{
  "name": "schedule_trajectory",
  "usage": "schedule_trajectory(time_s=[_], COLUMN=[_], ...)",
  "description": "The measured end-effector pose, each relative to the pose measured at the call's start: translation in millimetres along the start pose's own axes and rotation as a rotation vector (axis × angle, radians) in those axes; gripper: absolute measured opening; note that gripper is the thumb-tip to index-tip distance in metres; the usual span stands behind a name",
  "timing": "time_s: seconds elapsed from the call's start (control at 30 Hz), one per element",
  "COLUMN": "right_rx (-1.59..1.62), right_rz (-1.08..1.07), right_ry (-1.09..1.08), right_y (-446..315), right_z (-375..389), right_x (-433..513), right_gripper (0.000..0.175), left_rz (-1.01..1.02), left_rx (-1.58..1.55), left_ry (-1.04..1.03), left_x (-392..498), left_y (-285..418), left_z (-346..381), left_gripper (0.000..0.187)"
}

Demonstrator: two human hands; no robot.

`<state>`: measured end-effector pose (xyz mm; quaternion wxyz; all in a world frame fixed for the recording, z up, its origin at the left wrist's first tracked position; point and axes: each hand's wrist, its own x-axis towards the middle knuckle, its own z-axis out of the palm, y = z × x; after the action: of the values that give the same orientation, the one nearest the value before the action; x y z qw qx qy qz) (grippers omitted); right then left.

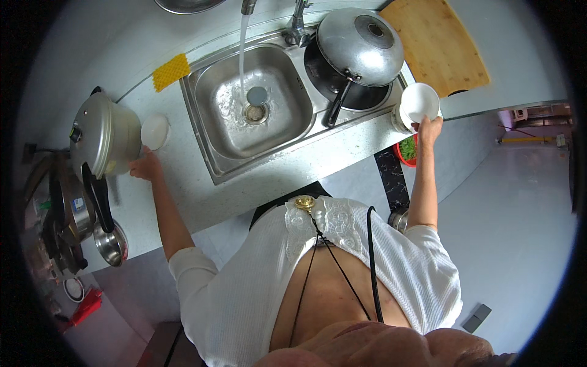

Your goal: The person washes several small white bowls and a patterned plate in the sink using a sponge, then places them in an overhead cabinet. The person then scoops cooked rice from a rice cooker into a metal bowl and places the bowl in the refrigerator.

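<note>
On the right, my right hand (429, 130) grips the near rim of a white bowl (419, 100), tilted so its inside faces up at me. Partly behind this bowl is a pale container (400, 121) at the counter's edge. My left hand (146, 165) is at the near edge of a small round white dish (155, 131), beside a pressure cooker (121, 133). Whether its fingers grip the dish or only touch it is unclear. Between my hands, water from a faucet (248, 6) runs into a steel sink (279, 137), over a round grey disc (257, 96) near the drain.
A wok (316, 69) and a domed metal lid (339, 50) cover the second basin. A wooden cutting board (440, 50) lies at back right, a yellow sponge cloth (170, 72) behind the sink. At left is a steel bowl (109, 243); below right, a red basin (397, 153) holds greens.
</note>
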<state>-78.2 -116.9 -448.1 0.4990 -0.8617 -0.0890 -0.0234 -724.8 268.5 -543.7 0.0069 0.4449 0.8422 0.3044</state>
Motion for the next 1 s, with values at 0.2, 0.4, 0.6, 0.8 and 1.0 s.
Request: schedule_trajectory(time_s=[0.2, 0.4, 0.6, 0.8, 1.0], right_rx=[-0.236, -0.457, -0.754, -0.872, -0.746], right_rz=[0.185, 0.040, -0.059, 0.055, -0.237], right_ry=[-0.081, -0.175, -0.198, 0.050, 0.029], right_y=[52.7, 116.5, 127.1, 48.5, -34.2], right_z=[-11.1, -6.1, -8.1, -6.0, 0.7], right_x=[45.8, 80.9, 76.7, 29.7, -11.4], right_gripper=[0.026, 0.035, 0.056, 0.068, 0.053], left_rz=[-0.268, -0.288, -0.196, -0.075, -0.243], left_rx=[-0.713, -0.822, -0.882, -0.810, -0.945], left_ry=[-0.558, -0.820, -0.765, -1.219, -1.418], left_x=[20.5, 39.4, -8.0, -112.3, -180.1], left_y=[-7.0, -9.7, 38.7, 134.3, 189.1], left_z=[27.3, 50.4, 35.3, 62.9, 97.0], left_gripper=[0.055, 0.042, 0.049, 0.042, 0.044])
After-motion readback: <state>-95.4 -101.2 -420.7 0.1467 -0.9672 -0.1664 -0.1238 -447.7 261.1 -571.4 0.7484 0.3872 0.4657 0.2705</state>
